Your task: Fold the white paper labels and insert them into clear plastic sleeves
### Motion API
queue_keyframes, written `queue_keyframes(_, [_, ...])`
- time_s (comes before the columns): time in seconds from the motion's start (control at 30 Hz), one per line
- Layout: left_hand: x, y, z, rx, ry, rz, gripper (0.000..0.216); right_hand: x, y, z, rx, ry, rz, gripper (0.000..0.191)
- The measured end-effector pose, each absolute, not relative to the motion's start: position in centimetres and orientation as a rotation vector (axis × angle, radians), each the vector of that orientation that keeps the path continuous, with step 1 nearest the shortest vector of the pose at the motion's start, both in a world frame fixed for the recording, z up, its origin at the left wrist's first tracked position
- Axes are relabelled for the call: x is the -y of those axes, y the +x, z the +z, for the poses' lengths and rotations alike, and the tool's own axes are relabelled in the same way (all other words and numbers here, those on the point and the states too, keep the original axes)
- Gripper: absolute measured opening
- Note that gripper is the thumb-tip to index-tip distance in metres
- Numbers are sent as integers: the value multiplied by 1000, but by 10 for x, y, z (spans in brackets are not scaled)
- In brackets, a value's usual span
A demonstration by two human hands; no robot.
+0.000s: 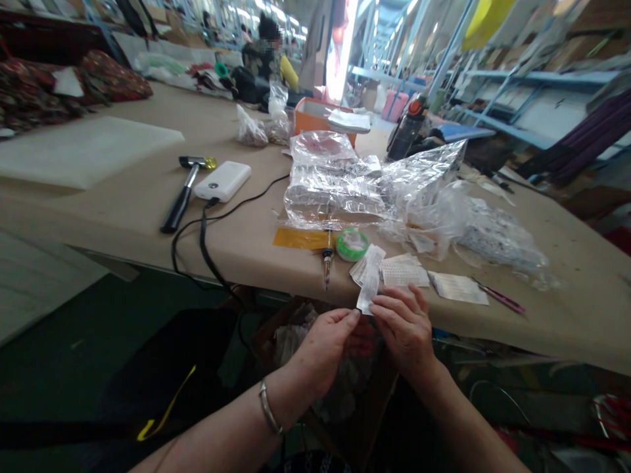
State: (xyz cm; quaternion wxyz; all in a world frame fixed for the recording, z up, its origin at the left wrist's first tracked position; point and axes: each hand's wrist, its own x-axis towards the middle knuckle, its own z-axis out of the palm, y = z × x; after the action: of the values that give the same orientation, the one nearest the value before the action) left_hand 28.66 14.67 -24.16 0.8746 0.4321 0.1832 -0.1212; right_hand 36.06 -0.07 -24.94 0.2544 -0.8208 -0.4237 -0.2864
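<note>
A white label strip [371, 281] hangs over the table's front edge, its upper end lying on other labels. My right hand [407, 328] has its thumb and fingers closed at the strip's lower end. Beside it, my left hand [325, 348], with a metal bangle at the wrist, pinches at the strip's bottom corner. A tiny dark bit shows at its fingertips, too small to name. Printed white labels [405, 270] and another label stack [459, 288] lie just beyond my right hand. Pink tweezers [500, 297] rest at the right stack.
A roll of green tape [351, 244] and a pen-like tool [327, 263] lie near the edge. Clear plastic bags [340, 187] cover the middle. Leftward are a hammer [183, 194], a white power bank [224, 181] and a black cable. Below the edge stands a box of scraps [290, 341].
</note>
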Motion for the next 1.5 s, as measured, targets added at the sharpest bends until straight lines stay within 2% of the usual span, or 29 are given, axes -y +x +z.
queue_keyframes(0.67, [-137,301,-238,-365,748,-243,26,-10,391,-255,1054,-2176,-821,7])
queue_keyframes(0.83, [-135,304,-232,-341,633,-265,27,4,375,-252,1079,-2129,-892,12])
queue_keyframes(1.1, [-126,305,-233,-370,605,-264,9,16,329,-244,1274,-2116,-679,16])
queue_keyframes(1.2, [-125,303,-234,-438,709,-262,10,22,346,-246,1157,-2235,-673,28])
queue_keyframes(1.33, [-125,300,-235,-470,881,-283,16,27,375,-253,916,-2631,-736,45])
queue_keyframes(1.5, [-125,299,-239,-500,939,-315,15,31,381,-257,925,-2693,-739,27])
